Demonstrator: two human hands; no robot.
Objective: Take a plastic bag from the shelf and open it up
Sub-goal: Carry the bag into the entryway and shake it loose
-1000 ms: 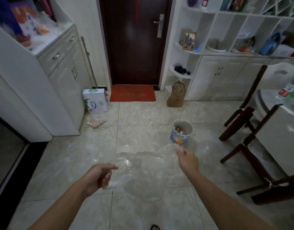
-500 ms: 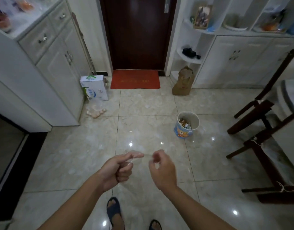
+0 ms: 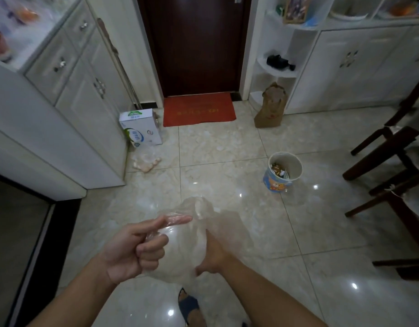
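Observation:
A clear, thin plastic bag hangs puffed out between my two hands, low in the middle of the view above the tiled floor. My left hand pinches one side of the bag's rim, forefinger stretched out under the film and the other fingers curled. My right hand reaches into the bag's mouth; its fingers are veiled by the film, so its grip is hard to read. The shelf unit stands at the back right beside the door.
A small bin with rubbish stands on the floor ahead to the right. Dark wooden chairs crowd the right side. White cabinets line the left, with a carton and a brown paper bag flanking the red doormat.
My hands went from spread apart to close together at the bag's rim. The bag has since puffed open, with my right hand pushed inside it. The view tilted down.

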